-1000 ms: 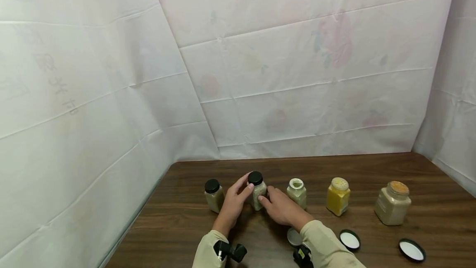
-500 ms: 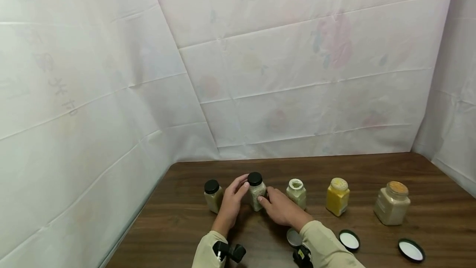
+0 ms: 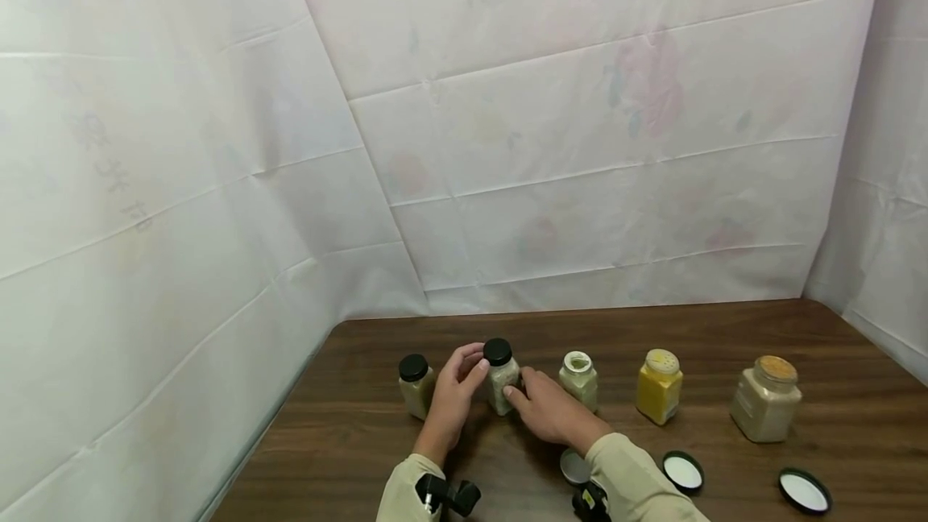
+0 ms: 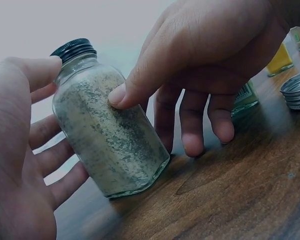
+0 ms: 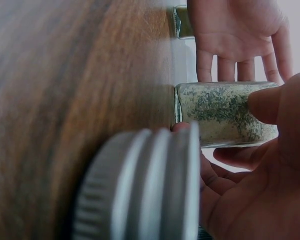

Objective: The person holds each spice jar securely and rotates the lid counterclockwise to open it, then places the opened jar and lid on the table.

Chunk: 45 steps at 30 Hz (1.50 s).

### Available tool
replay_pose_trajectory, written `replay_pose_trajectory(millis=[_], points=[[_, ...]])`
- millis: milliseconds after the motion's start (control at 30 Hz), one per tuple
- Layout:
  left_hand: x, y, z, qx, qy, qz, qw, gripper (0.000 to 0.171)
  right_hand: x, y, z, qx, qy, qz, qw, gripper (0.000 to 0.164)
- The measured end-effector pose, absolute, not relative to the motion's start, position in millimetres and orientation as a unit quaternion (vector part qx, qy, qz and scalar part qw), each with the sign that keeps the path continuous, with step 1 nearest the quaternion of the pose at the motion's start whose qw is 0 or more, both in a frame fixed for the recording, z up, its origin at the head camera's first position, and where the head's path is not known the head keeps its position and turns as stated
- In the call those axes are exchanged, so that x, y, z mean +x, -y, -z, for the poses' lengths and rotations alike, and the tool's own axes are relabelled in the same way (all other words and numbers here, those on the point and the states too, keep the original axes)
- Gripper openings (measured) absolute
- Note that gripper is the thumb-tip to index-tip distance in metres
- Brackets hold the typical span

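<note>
A glass jar (image 3: 499,390) of pale, green-flecked seasoning with a black screw cap (image 3: 497,352) stands upright between the hands. My right hand (image 3: 553,408) pinches its body: in the left wrist view the thumb presses the front, other fingers reaching down beside it. My left hand (image 3: 451,395) is at the jar's left side. Its thumb tip is right at the neck below the cap, and its fingers extend loosely behind the glass (image 4: 104,135). In the right wrist view those left fingers (image 5: 227,67) are nearly straight.
Another black-capped jar (image 3: 416,393) stands left. To the right are uncapped jars: a pale green one (image 3: 580,389), a yellow one (image 3: 660,393) and a larger beige one (image 3: 764,409). A silver lid (image 3: 575,466) and two white-lined lids (image 3: 682,472) lie nearer on the wooden table (image 3: 312,457).
My left thumb has drawn back slightly leftward from the cap. The right hand and the jar hold nearly the same place; the head view has shifted slightly.
</note>
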<state>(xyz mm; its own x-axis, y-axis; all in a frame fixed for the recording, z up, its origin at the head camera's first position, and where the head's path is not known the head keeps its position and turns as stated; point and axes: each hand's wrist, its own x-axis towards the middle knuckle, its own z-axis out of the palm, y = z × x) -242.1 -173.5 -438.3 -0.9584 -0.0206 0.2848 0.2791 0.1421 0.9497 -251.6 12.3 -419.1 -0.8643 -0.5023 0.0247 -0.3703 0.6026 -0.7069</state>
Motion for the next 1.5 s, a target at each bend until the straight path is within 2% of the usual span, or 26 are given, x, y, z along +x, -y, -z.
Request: replay_pose_trajectory(millis=[233, 633, 1000, 1500], points=[[-241.3, 174.7, 437.7, -0.112, 0.768, 0.624, 0.096, 0.047, -251.7, -12.2, 419.7, -0.245, -0.891, 0.371, 0.091, 0.059], [-242.4, 172.6, 438.1, -0.121, 0.767, 0.627, 0.067, 0.049, -250.4, -13.5, 419.7, -0.236, -0.894, 0.370, 0.095, 0.058], [-240.7, 171.7, 436.6, -0.104, 0.752, 0.643, 0.101, 0.040, -250.6, -14.1, 418.3, -0.245, -0.892, 0.373, 0.072, 0.053], [-241.9, 173.6, 439.0, -0.078, 0.748, 0.649, 0.117, 0.038, -250.9, -11.3, 419.3, -0.241, -0.894, 0.369, 0.079, 0.054]])
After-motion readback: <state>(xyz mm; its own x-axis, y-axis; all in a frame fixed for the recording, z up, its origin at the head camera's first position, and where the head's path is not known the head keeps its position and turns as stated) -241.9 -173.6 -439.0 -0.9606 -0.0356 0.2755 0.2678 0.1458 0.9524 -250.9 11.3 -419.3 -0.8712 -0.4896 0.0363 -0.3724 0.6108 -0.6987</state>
